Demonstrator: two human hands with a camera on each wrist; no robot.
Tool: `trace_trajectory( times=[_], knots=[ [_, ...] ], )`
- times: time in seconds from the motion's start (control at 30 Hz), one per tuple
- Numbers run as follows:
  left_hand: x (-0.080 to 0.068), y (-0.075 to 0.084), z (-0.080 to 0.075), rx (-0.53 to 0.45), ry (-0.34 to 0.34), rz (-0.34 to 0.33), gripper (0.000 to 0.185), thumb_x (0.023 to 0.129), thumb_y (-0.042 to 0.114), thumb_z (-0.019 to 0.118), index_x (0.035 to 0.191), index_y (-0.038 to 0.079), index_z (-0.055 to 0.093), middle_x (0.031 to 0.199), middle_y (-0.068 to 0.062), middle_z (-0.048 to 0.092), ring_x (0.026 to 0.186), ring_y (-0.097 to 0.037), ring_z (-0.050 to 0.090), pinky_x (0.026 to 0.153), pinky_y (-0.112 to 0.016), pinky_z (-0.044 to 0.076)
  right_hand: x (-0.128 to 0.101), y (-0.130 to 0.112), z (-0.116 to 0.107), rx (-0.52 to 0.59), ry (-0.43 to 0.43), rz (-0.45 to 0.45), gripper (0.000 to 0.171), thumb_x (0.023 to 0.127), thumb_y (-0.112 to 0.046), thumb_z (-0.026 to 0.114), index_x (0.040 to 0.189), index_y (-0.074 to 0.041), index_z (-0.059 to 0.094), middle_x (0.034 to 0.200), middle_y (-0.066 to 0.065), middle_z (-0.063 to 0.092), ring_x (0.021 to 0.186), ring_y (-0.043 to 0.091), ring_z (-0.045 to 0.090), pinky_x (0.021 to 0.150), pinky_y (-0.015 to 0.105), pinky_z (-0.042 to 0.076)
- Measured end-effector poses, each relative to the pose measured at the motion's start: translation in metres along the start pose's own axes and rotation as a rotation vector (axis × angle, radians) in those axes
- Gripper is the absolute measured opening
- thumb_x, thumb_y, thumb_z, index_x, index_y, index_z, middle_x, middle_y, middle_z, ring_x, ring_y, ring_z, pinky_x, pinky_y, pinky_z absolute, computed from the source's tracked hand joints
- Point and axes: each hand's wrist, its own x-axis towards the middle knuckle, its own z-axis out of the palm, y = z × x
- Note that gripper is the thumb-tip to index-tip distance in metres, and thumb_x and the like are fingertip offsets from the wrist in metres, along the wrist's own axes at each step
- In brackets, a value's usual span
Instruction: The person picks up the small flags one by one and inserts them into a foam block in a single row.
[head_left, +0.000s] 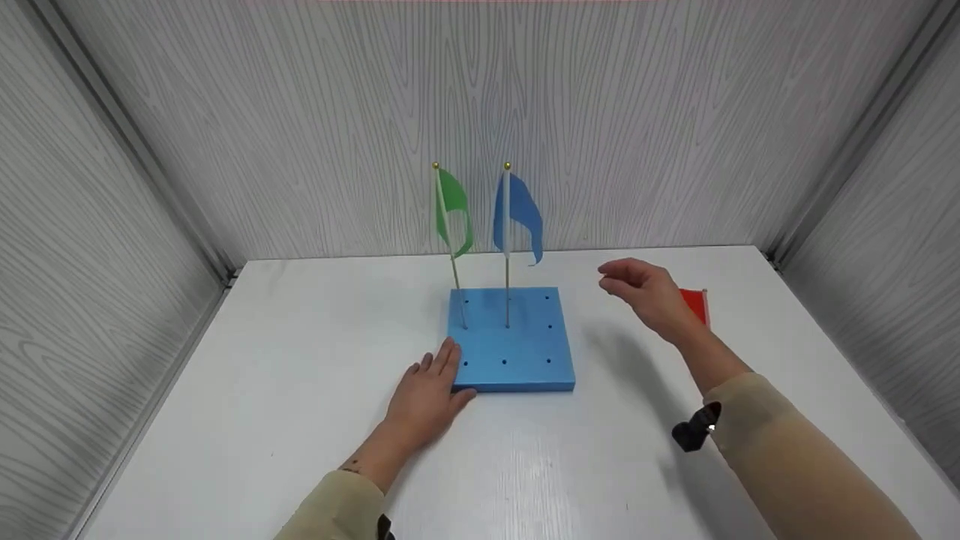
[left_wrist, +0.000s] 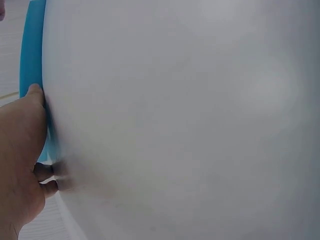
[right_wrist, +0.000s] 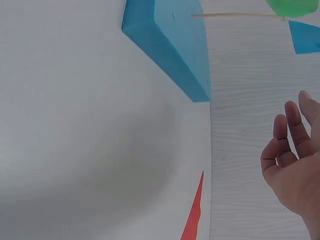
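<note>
From the head view, I see my left hand (head_left: 426, 396) lying flat on the white table (head_left: 300, 390), fingers straight and close together, touching the near left corner of the blue foam block (head_left: 512, 339). I judge it rests there to keep the block from sliding. Two small flags stand in the far row of holes: the green flag (head_left: 453, 211) on the left, leaning a little, and the blue flag (head_left: 516, 214) beside it, upright. My right hand (head_left: 651, 295) hovers above the table right of the block, fingers loosely curled and holding nothing. Behind it lies a red flag (head_left: 695, 304), partly hidden by the hand.

In the left wrist view, the left hand (left_wrist: 22, 165) presses against the blue foam block (left_wrist: 31, 60); the thumb tip touches its edge.

In the right wrist view, the right hand (right_wrist: 295, 165) is relaxed and empty, well apart from the blue foam block (right_wrist: 172, 47). The red flag (right_wrist: 194, 212) lies on the table below it, not touched.
</note>
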Motion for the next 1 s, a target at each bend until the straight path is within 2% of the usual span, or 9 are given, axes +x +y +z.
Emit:
trace_trajectory(
  times=[0.1, 0.33, 0.47, 0.67, 0.9, 1.0],
  knots=[
    [0.000, -0.001, 0.000, -0.006, -0.004, 0.000, 0.082, 0.109, 0.052, 0.055, 0.168, 0.003, 0.027, 0.175, -0.013, 0.022, 0.150, -0.045, 0.040, 0.122, -0.058, 0.034, -0.007, 0.010, -0.012, -0.005, -0.010, -0.010, 0.033, 0.106, -0.026, 0.070, 0.133, -0.007, 0.069, 0.130, 0.015, 0.069, 0.117, 0.023, 0.066, 0.099, 0.025, 0.054],
    [0.000, -0.002, 0.000, -0.005, -0.013, -0.007, 0.082, 0.109, 0.052, 0.055, 0.168, 0.002, 0.026, 0.175, -0.013, 0.022, 0.151, -0.045, 0.039, 0.122, -0.058, 0.033, -0.026, 0.032, -0.040, -0.045, -0.035, 0.014, 0.035, 0.103, -0.027, 0.074, 0.130, -0.005, 0.070, 0.120, 0.013, 0.072, 0.108, 0.021, 0.067, 0.087, 0.023, 0.054],
    [-0.001, -0.003, -0.001, -0.010, -0.013, -0.009, 0.082, 0.109, 0.052, 0.055, 0.168, 0.002, 0.026, 0.175, -0.014, 0.022, 0.151, -0.044, 0.039, 0.122, -0.058, 0.033, -0.038, 0.048, -0.056, -0.091, -0.037, 0.067, 0.042, 0.103, -0.031, 0.073, 0.135, -0.004, 0.067, 0.124, 0.012, 0.070, 0.111, 0.022, 0.065, 0.089, 0.022, 0.054],
    [-0.001, -0.001, -0.001, -0.012, -0.011, -0.002, 0.082, 0.109, 0.052, 0.054, 0.167, 0.001, 0.026, 0.175, -0.014, 0.023, 0.151, -0.045, 0.039, 0.122, -0.058, 0.033, -0.061, 0.072, -0.080, -0.138, -0.039, 0.146, 0.048, 0.104, -0.036, 0.071, 0.139, -0.004, 0.064, 0.127, 0.013, 0.068, 0.116, 0.034, 0.060, 0.091, 0.032, 0.058],
    [-0.002, -0.001, -0.003, 0.001, -0.007, -0.009, 0.082, 0.109, 0.052, 0.056, 0.167, 0.002, 0.027, 0.175, -0.013, 0.023, 0.151, -0.044, 0.040, 0.122, -0.058, 0.034, -0.081, 0.093, -0.098, -0.162, -0.027, 0.188, 0.047, 0.105, -0.033, 0.071, 0.140, -0.003, 0.064, 0.127, 0.012, 0.067, 0.112, 0.025, 0.060, 0.090, 0.028, 0.058],
    [-0.001, 0.000, -0.003, -0.001, -0.005, -0.002, 0.082, 0.109, 0.052, 0.056, 0.168, 0.002, 0.027, 0.175, -0.014, 0.023, 0.150, -0.045, 0.040, 0.121, -0.058, 0.034, -0.088, 0.099, -0.104, -0.177, -0.029, 0.220, 0.047, 0.104, -0.034, 0.072, 0.139, -0.003, 0.064, 0.124, 0.013, 0.068, 0.111, 0.026, 0.059, 0.089, 0.027, 0.057]
  ],
)
